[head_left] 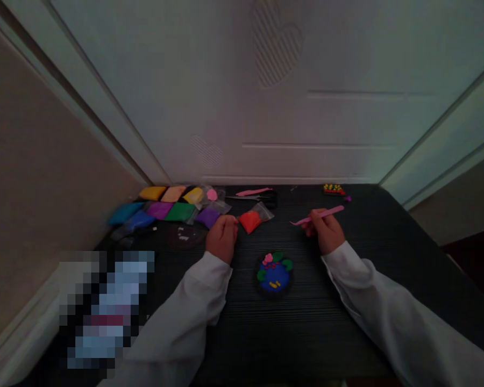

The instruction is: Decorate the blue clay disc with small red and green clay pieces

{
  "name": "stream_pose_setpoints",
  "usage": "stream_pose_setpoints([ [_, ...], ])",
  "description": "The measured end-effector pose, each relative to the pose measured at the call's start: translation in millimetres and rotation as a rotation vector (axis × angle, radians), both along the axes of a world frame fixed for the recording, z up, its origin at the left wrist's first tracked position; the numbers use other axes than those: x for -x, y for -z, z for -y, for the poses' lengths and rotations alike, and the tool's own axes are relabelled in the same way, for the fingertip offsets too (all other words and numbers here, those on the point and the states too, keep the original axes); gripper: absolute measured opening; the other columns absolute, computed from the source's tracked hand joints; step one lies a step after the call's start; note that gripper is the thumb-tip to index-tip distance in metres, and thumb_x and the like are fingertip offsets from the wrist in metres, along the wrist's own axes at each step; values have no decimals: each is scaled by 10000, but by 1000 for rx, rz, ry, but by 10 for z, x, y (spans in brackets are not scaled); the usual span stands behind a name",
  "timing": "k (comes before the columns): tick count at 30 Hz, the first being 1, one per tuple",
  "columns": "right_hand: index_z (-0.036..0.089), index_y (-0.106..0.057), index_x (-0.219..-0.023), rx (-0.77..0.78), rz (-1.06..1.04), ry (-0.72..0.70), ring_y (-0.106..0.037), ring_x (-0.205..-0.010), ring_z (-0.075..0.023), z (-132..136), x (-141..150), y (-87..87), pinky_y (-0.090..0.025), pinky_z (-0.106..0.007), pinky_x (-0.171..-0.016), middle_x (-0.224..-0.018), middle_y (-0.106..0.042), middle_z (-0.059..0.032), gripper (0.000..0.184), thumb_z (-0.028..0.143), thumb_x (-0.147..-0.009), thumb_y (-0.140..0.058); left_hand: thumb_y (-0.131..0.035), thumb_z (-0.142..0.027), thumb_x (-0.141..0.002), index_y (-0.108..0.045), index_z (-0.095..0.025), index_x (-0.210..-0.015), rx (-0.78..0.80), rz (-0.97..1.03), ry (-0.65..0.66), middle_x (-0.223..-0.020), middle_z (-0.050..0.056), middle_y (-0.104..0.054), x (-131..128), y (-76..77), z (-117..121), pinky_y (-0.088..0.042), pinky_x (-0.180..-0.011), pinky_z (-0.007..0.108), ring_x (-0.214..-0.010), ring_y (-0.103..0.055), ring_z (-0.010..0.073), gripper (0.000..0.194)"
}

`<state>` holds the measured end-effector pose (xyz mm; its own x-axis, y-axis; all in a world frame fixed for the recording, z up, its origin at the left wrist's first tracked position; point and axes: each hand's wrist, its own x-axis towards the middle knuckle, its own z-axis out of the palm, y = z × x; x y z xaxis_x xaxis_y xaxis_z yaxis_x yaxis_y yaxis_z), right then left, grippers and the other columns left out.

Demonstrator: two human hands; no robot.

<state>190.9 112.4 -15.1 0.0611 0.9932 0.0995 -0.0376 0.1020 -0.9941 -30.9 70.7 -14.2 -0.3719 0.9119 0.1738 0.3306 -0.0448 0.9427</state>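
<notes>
My right hand [326,232] pinches a pink clay modelling tool [334,210], its thin hooked tip pointing left. My left hand [221,239] is closed with the fingers curled in; whatever they hold, if anything, is hidden. Just to its right lies an opened bag of red clay [250,221]. Between my forearms sits a round blue clay pond [275,276] on a dark base, with green leaves, a pink flower and small red and yellow pieces on it. Neither hand touches the pond.
Several bags of coloured clay, such as a green one [179,212], lie at the back left. Behind are scissors [271,199], a second pink tool [253,191] and a small clay piece with yellow and red dots [334,189]. A blurred-out screen [113,306] stands at left.
</notes>
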Motion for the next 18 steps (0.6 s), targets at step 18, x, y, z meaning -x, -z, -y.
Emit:
stream_pose_setpoints([
  [18,213,-518,-793,-363,463,-126,-536,-642,-151,458,-47,-168,-414,-307,-580,-735,-537,-16,43,244,-764,-510,-516,-347,-723,-631,-181,-822,162,-389,413,-820,19,-631,59,-178,110,-426,-668,251,-739,-571,147,226],
])
